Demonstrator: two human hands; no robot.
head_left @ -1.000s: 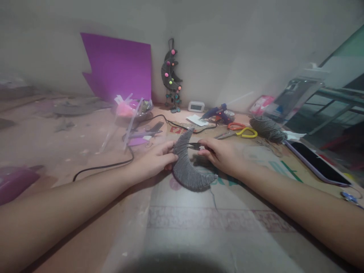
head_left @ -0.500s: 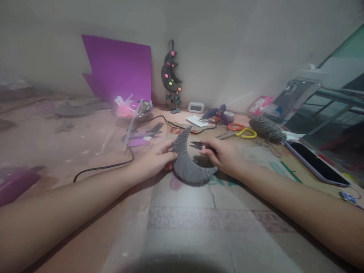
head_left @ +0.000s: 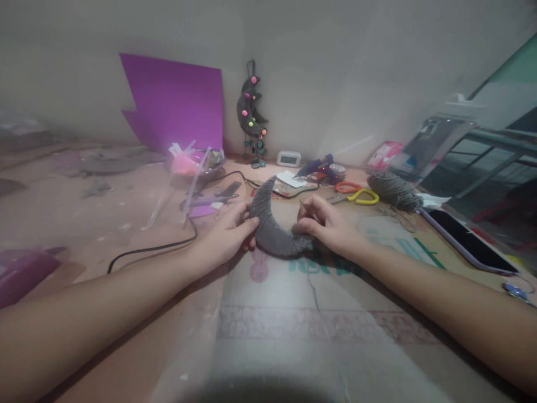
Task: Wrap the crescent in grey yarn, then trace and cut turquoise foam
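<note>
The left hand (head_left: 231, 230) grips the grey moon (head_left: 268, 225) by its outer curve over the cardboard (head_left: 268, 294), seemingly to steady it and leave the inner edge open, while the right hand (head_left: 325, 224) curls by its lower tip, whether holding anything I cannot tell.

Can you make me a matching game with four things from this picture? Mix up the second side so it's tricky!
Things:
1. Yarn-wrapped crescent
2. Big sheet
3. Glue gun
4. Little box with a screen

Clues:
A. White all around its edge
B. Purple and standing up at the back
C. Grey and held in the left hand
D. Dark blue with a small red light

Right pairs: 1-C, 2-B, 3-D, 4-A
</note>
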